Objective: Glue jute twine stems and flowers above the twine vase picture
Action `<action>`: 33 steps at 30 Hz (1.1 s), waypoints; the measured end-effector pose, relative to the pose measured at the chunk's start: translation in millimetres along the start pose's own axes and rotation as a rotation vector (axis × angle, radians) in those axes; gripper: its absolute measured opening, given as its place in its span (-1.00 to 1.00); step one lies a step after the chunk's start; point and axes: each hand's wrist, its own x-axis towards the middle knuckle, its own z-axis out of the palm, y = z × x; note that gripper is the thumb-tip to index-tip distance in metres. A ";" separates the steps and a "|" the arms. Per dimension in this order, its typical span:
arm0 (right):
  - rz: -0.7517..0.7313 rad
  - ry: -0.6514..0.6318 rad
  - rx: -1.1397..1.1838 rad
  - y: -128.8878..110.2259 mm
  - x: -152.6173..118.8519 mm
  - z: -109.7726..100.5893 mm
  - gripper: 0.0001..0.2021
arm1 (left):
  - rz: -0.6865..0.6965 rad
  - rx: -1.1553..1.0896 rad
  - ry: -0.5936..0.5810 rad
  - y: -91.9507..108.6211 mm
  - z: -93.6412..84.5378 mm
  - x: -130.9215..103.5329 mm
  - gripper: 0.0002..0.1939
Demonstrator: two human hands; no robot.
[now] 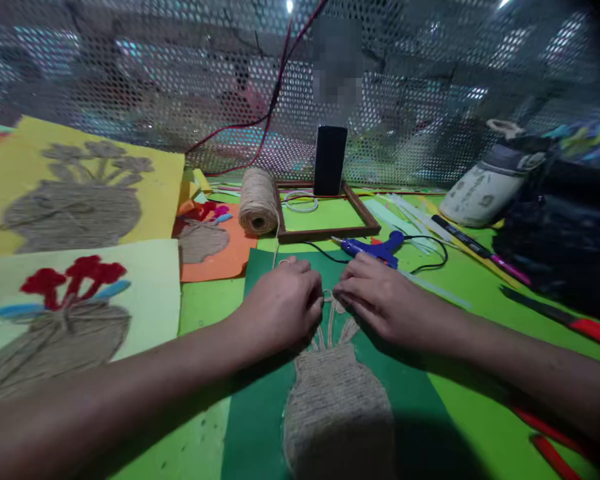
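Note:
A dark green sheet (260, 407) lies in front of me, with a vase shape of coiled jute twine (337, 400) on it. Twine stems and leaf shapes rise from the vase's neck. At the stem tops, my left hand (283, 303) is closed, its fingertips down on the twine. Opposite it, my right hand (380, 297) pinches at the same small twine loop (328, 294), which shows between the hands. A strand runs from the twine spool (258, 200) down behind my left hand. My fingers hide most of the flower part.
Beyond my hands lie a blue glue gun (375, 248) and a brown frame (325, 233) with a phone (330, 160) upright behind it. Finished vase pictures (155, 280) are at left. A cutter (555, 313), markers (463, 233) and a bottle (485, 183) are at right.

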 end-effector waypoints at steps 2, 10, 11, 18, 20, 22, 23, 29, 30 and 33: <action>-0.021 -0.047 -0.060 -2.6 -2.1 0.0 -0.76 | 0.000 -0.009 0.002 -1.5 -1.2 1.2 -0.88; -0.056 -0.131 -0.164 -4.9 -4.3 1.1 -0.80 | -0.038 -0.026 -0.007 0.1 -2.0 2.3 -0.86; -0.049 -0.123 -0.141 -4.5 -4.5 1.0 -0.79 | -0.036 -0.024 -0.005 0.4 -1.8 2.2 -0.85; 0.009 -0.044 0.076 1.4 -4.8 0.0 -0.79 | -0.037 -0.016 -0.013 0.8 -1.6 4.7 -0.84; 0.010 0.012 0.124 4.9 -3.6 -0.2 -0.81 | -0.031 -0.017 -0.007 0.6 -1.6 4.9 -0.84; 0.011 0.072 0.144 8.7 -2.3 -0.3 -0.81 | -0.033 -0.017 -0.005 0.5 -1.4 4.6 -0.83; 0.013 0.089 0.137 10.3 -1.7 -0.3 -0.80 | -0.038 -0.015 -0.006 0.5 -1.3 4.4 -0.83; 0.014 -0.039 -0.007 9.2 -0.5 0.1 -0.75 | -0.049 -0.015 -0.023 1.0 -2.2 5.1 -0.84; 0.013 -0.060 -0.036 7.5 -0.6 0.1 -0.75 | -0.051 -0.014 -0.027 1.1 -2.7 5.5 -0.84; -0.014 -0.101 -0.168 1.4 -1.4 0.4 -0.77 | -0.059 -0.023 -0.036 2.0 -4.2 6.6 -0.83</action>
